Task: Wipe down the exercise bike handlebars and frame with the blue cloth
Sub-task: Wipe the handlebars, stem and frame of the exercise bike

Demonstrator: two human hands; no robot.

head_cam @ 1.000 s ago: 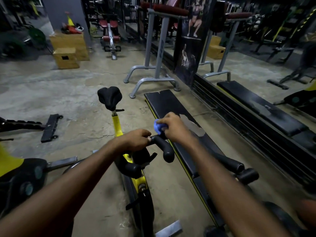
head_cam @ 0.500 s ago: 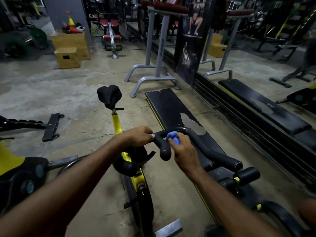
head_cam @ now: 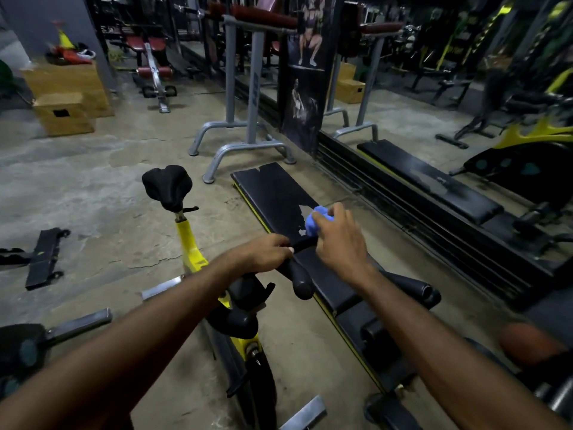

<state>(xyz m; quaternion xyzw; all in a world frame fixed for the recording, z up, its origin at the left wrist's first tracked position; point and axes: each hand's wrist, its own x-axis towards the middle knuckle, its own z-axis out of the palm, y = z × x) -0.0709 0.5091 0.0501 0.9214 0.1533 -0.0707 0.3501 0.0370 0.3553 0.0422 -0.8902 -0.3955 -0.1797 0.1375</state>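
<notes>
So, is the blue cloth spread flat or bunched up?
Bunched: the cloth is a small wad held in the right hand.

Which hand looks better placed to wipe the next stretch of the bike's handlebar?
Right. The right hand holds the blue cloth by the handlebar; the left hand grips the bar without cloth, probably steadying it.

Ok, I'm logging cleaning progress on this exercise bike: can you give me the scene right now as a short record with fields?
left hand: grips the handlebars
right hand: holds the bunched blue cloth, just beyond the left hand
cloth contact: cannot tell whether it touches the bar
frame: yellow, no hand on it
saddle: black, beyond the hands
beside the bike: black bench, on the right
</notes>
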